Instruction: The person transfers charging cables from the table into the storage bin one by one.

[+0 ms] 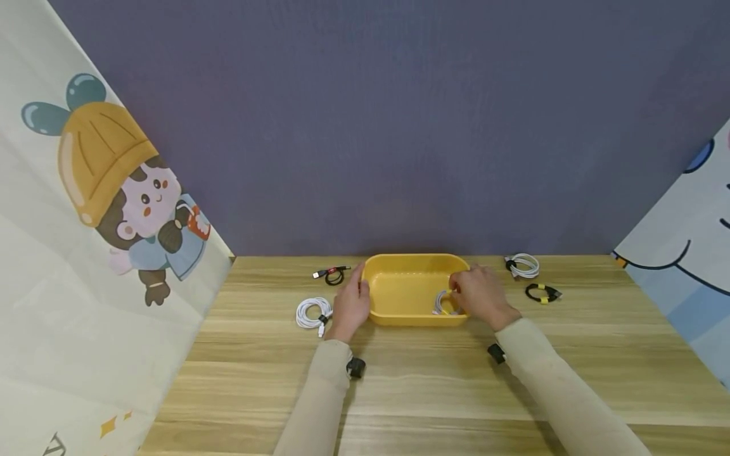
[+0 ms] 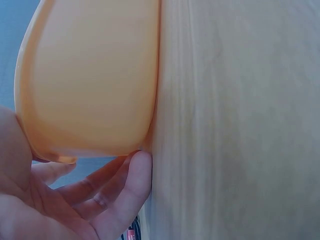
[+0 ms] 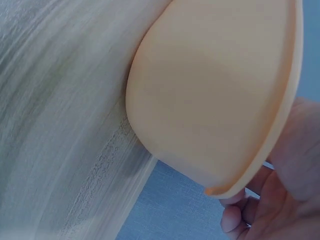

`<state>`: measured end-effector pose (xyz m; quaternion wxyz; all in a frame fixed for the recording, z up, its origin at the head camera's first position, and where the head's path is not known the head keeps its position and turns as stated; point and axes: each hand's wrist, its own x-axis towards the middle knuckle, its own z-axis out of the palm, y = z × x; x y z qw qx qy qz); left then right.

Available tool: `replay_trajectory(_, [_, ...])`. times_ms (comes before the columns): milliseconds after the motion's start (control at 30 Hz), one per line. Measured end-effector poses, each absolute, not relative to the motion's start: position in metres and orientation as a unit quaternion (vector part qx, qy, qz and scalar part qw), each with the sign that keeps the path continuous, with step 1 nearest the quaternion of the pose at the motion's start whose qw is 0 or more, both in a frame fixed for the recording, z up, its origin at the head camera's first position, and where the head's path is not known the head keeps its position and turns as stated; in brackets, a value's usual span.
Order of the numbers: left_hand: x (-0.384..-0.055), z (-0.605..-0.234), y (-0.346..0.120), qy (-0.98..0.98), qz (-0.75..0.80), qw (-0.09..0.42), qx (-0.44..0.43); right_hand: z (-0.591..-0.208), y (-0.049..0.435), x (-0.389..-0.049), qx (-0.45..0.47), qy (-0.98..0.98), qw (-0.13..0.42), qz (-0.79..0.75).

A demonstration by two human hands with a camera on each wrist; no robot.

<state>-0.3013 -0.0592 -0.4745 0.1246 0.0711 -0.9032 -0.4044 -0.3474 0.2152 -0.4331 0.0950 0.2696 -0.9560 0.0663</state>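
While the left hand (image 1: 350, 307) grips the left end of the tray (image 1: 405, 294), which rests on the table (image 1: 422, 380), the right hand (image 1: 481, 292) reaches over the opposite rim, its fingers curled down at a coiled, pale cable (image 1: 438, 303); whether they pinch it cannot be told. The cable is inside the tray, near its front right corner. The tray appears to be thin, smooth plastic, probably light, fairly stiff and apt to slide if pushed; its projecting rim should offer the surest hold, taken at both ends. The cable is likely light, flexible and not fragile, best pinched across several strands together, lest a single loop pull loose.
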Motion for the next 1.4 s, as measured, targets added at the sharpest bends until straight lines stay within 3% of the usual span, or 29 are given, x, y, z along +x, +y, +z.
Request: replay_trajectory(1400, [-0.275,-0.478,-0.079,-0.906,-0.404,0.121,0.03,-0.437,0.188,-0.299,0.208,-0.977,0.05,-0.009])
